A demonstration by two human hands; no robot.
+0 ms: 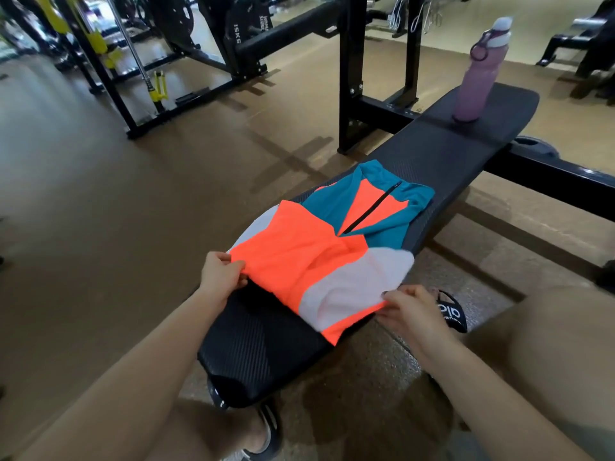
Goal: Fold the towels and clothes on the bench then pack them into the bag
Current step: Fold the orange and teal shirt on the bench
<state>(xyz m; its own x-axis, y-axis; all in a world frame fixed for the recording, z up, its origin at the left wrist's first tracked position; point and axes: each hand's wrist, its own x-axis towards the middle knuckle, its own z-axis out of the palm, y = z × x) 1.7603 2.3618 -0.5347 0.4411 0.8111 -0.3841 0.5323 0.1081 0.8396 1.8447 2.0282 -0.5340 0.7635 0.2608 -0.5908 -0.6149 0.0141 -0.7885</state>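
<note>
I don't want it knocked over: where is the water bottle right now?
The water bottle stands upright at the far end of the bench, upper right in the head view, well beyond the shirt.

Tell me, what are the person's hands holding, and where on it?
Both hold the orange, teal and white shirt on the bench: the left hand pinches its near left edge, the right hand its near right edge.

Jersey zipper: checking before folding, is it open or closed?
Closed: the black zipper runs as one unbroken line down the jersey chest.
</note>
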